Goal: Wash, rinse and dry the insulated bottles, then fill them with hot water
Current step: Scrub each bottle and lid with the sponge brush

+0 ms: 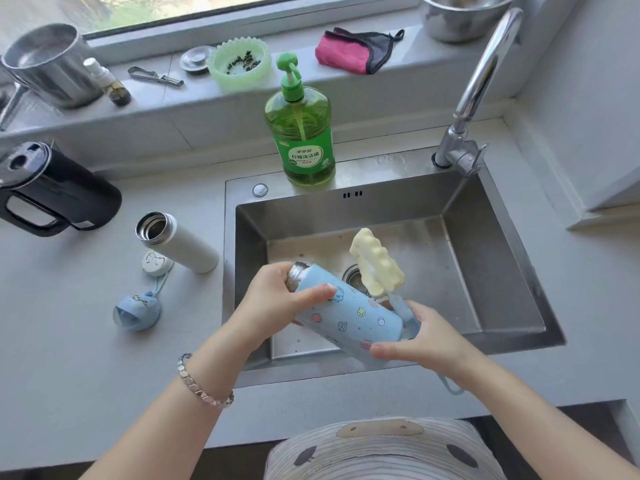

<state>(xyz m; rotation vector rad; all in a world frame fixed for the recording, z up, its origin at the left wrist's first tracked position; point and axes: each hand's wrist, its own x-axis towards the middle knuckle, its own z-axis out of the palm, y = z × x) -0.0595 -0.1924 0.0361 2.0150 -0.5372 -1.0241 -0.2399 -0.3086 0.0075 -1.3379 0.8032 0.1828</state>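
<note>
Over the steel sink (502,271) I hold a light blue patterned insulated bottle (356,317), tilted with its open metal mouth to the upper left. My left hand (277,299) grips it near the mouth. My right hand (426,337) cups its base and also holds the blue handle of a yellow sponge bottle brush (375,261), whose head sticks up behind the bottle. A white insulated bottle (180,245) stands open on the counter to the left. Its white lid (156,263) and a blue lid with a strap (138,311) lie beside it.
A green dish soap pump bottle (301,133) stands at the sink's back rim, and the tap (478,88) rises at the back right. A black electric kettle (52,192) sits far left. The sill holds a pink cloth (349,51), a green bowl (239,62) and metal pots.
</note>
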